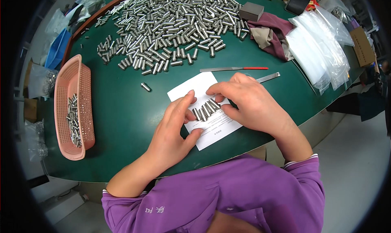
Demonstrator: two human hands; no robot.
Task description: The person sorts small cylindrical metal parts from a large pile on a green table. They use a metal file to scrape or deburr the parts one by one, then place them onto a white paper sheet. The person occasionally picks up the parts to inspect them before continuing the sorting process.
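Several short silvery metal pins (206, 109) lie side by side in a slanting row on a printed white sheet of paper (209, 140). At the left end of the row is my left hand (173, 125), its fingers curved and its thumb held apart from them. My right hand (248, 100) arches over the right end, with index finger and thumb spread around the last pins. Fingertips of both hands are close to the row or touching it; exact contact is hard to see. Neither hand has a pin lifted off the paper.
A large heap of metal pins (175, 23) covers the far table. One loose pin (146, 87) lies left of the paper. A pink basket (86, 111) holds more pins. Beyond the paper lie a red-handled file (234, 69), a metal strip (269, 77), a cloth (275, 29) and plastic bags (317, 50).
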